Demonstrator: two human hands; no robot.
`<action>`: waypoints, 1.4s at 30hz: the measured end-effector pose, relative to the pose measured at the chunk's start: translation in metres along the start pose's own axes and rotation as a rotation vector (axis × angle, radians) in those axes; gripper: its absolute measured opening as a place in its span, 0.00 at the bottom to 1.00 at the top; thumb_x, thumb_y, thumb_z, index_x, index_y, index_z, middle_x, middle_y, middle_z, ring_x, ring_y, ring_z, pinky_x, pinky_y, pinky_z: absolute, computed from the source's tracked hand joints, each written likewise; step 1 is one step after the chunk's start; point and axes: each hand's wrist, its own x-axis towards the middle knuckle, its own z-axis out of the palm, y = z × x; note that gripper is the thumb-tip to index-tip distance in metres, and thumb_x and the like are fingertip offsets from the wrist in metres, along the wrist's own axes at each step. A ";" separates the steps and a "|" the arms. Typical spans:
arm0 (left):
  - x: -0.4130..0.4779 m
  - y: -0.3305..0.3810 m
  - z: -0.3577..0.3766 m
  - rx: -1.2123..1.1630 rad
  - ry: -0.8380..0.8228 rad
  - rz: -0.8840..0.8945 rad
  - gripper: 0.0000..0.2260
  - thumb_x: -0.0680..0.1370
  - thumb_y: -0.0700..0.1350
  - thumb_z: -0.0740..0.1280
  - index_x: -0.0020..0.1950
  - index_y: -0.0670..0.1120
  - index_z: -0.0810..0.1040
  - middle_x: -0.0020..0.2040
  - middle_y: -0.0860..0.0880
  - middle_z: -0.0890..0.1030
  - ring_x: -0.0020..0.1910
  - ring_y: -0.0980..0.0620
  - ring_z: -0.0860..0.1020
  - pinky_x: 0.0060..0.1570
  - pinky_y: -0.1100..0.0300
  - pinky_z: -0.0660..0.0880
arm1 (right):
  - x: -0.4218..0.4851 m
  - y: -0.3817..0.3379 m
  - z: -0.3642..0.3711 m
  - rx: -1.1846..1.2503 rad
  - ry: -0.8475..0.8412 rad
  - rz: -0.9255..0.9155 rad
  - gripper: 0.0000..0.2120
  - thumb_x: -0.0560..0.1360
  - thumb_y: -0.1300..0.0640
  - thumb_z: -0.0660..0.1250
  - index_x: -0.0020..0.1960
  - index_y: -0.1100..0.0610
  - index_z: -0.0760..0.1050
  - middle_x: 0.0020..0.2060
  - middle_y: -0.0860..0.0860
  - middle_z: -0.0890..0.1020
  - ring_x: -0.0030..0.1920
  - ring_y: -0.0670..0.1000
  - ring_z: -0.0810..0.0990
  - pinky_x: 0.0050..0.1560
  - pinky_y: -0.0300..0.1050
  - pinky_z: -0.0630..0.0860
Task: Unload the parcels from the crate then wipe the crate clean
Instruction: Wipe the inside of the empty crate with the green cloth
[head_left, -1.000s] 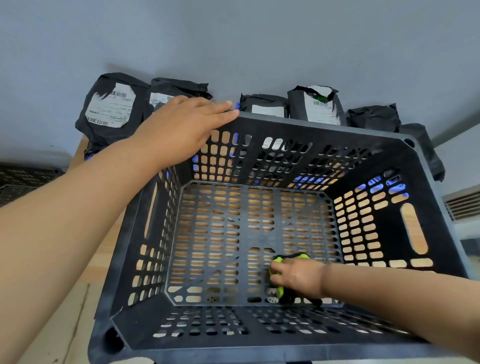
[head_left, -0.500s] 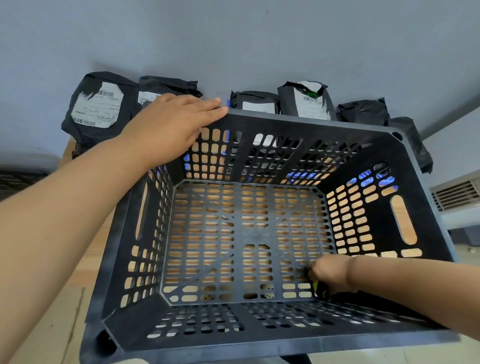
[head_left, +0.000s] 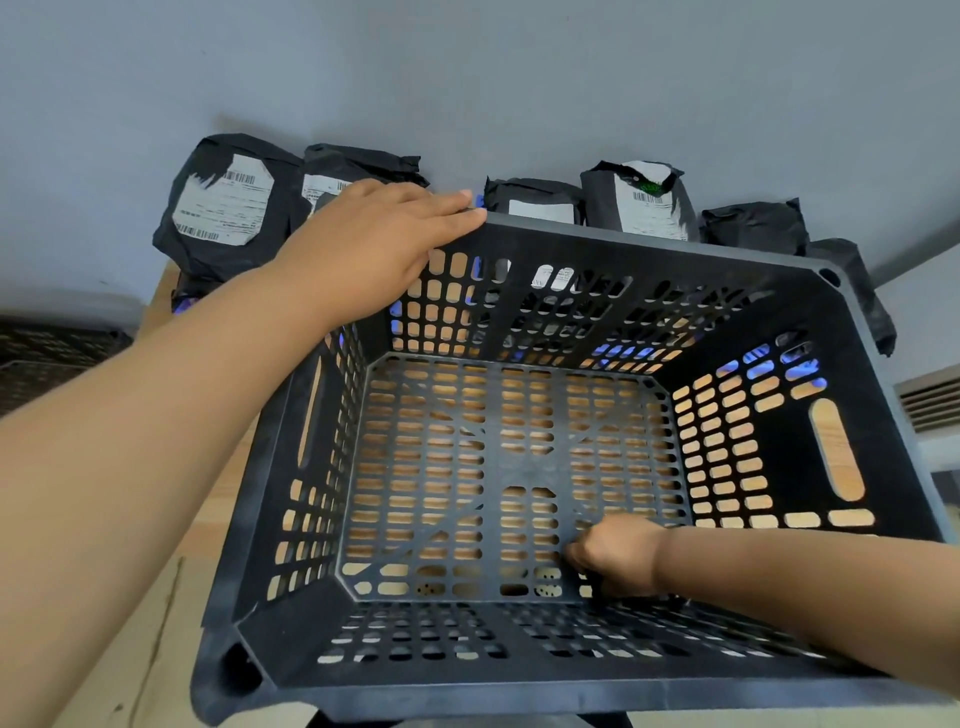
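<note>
Your right hand's (head_left: 615, 556) fingers curl tight around the cloth, now hidden beneath them. Since a second ago the hand has slid rightward to the near right corner of the crate (head_left: 649, 241) floor. The near wall sits just beside it, and the floor lies open to the left and far side. Your left hand (head_left: 374, 249) stays flat on the far left rim, fingers straight and together. The parcels (head_left: 223, 208) line the wall behind the crate.
</note>
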 end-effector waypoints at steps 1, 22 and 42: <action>0.000 0.000 0.000 -0.003 0.000 0.001 0.25 0.80 0.40 0.58 0.75 0.55 0.58 0.76 0.54 0.60 0.71 0.46 0.63 0.67 0.46 0.60 | -0.001 -0.001 -0.002 0.003 0.005 0.006 0.15 0.76 0.59 0.65 0.62 0.58 0.71 0.54 0.57 0.79 0.52 0.59 0.78 0.47 0.49 0.74; -0.001 0.004 -0.006 0.015 -0.037 -0.020 0.26 0.80 0.37 0.56 0.76 0.54 0.57 0.76 0.53 0.59 0.71 0.46 0.62 0.68 0.46 0.59 | 0.109 -0.148 -0.099 0.054 0.447 -0.269 0.14 0.75 0.64 0.66 0.60 0.63 0.74 0.61 0.60 0.69 0.49 0.62 0.78 0.40 0.48 0.72; 0.001 0.000 0.001 0.054 -0.023 0.006 0.28 0.79 0.38 0.59 0.76 0.55 0.55 0.77 0.54 0.57 0.72 0.46 0.62 0.68 0.46 0.60 | -0.005 -0.005 -0.013 0.011 -0.081 -0.064 0.19 0.74 0.59 0.68 0.64 0.60 0.73 0.62 0.59 0.74 0.57 0.62 0.75 0.54 0.53 0.74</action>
